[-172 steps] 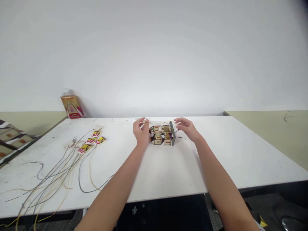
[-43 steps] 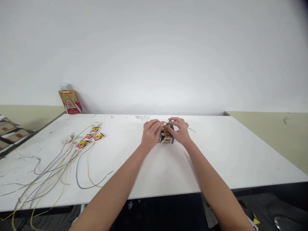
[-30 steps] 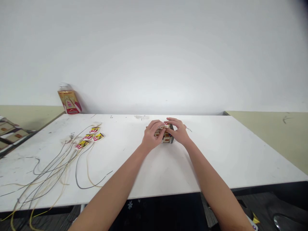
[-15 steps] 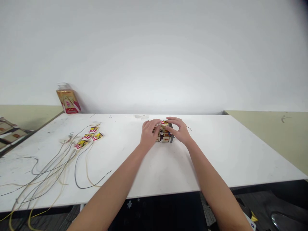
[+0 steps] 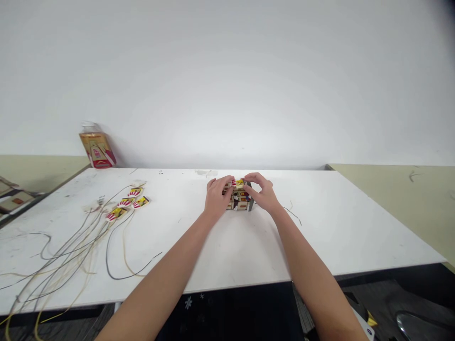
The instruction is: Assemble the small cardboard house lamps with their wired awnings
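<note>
The miniature house model point(image 5: 243, 205), boxy and printed with small windows, lay on the smooth white table point(image 5: 327, 227), its flat grey end to the right. Over its top, the left hand point(image 5: 216, 196) and right hand point(image 5: 265, 193) pinched opposite ends of a small striped-and-yellow piece point(image 5: 239, 183) between thumb and fingers. Left of the house, flat fan-striped tags point(image 5: 125, 202) trailed thin, curling wires point(image 5: 107, 255); farther left and behind stood a gold-and-red bottle point(image 5: 97, 150).
</note>
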Demonstrator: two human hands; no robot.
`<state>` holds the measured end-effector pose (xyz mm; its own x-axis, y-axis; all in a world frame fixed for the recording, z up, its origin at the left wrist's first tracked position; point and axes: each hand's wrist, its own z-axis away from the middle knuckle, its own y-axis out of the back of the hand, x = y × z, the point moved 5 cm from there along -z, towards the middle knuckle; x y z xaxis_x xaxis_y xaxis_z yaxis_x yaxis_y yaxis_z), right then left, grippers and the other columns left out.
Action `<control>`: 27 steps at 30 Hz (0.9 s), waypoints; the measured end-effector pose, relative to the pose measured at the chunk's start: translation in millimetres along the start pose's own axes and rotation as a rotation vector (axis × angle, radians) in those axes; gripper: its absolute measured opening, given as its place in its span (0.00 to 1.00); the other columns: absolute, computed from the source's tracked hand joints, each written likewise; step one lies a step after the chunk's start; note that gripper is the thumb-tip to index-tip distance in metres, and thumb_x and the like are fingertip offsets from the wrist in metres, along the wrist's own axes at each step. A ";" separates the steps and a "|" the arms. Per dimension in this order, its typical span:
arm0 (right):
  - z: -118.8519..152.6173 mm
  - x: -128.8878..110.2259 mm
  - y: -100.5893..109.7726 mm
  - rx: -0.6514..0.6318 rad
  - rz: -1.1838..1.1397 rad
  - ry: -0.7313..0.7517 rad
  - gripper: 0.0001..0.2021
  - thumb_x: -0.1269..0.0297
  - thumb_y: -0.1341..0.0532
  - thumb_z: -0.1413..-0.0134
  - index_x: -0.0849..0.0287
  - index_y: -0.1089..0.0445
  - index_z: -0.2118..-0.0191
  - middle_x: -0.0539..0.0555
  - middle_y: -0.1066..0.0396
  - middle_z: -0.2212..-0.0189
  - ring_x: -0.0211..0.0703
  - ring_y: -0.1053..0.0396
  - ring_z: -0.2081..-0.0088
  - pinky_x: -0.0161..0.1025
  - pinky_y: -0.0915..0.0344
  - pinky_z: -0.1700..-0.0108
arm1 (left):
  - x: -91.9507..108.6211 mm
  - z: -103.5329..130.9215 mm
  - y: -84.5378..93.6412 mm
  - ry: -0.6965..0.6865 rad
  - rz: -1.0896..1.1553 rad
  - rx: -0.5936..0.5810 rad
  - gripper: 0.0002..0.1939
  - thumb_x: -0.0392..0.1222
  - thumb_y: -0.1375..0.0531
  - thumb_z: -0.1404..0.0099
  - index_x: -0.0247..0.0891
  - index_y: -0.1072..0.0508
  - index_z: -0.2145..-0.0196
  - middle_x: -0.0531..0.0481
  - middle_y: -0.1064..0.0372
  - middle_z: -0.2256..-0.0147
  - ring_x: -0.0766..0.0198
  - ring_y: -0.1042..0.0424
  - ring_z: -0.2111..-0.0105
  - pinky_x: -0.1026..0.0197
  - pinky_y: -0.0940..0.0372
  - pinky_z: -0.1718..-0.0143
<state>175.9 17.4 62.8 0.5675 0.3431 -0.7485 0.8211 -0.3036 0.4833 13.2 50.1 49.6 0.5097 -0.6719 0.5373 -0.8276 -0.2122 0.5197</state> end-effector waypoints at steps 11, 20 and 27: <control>-0.1 2.6 -1.6 0.036 0.224 -0.002 0.10 0.61 0.42 0.45 0.45 0.28 0.58 0.47 0.27 0.55 0.50 0.35 0.50 0.56 0.53 0.44 | 2.5 1.1 0.7 0.033 -0.012 -0.001 0.14 0.38 0.47 0.36 0.46 0.34 0.52 0.53 0.27 0.54 0.62 0.30 0.52 0.50 0.52 0.41; 0.4 1.3 -1.3 -0.007 0.200 -0.007 0.11 0.64 0.43 0.49 0.46 0.28 0.60 0.47 0.27 0.55 0.51 0.36 0.50 0.57 0.54 0.44 | 6.0 3.7 -1.4 0.098 -0.044 -0.077 0.16 0.39 0.46 0.37 0.47 0.35 0.51 0.50 0.29 0.52 0.58 0.32 0.50 0.45 0.57 0.41; 0.3 0.8 -0.6 -0.024 0.237 0.009 0.10 0.64 0.43 0.49 0.47 0.28 0.60 0.49 0.27 0.55 0.52 0.36 0.50 0.57 0.53 0.45 | 9.2 3.8 -1.1 0.074 -0.069 -0.084 0.14 0.41 0.44 0.39 0.46 0.33 0.54 0.50 0.27 0.55 0.57 0.31 0.52 0.45 0.55 0.43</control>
<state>175.8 17.5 61.8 0.7451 0.2728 -0.6086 0.6659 -0.3555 0.6559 17.9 41.4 51.5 0.5830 -0.6030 0.5445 -0.7691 -0.1937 0.6090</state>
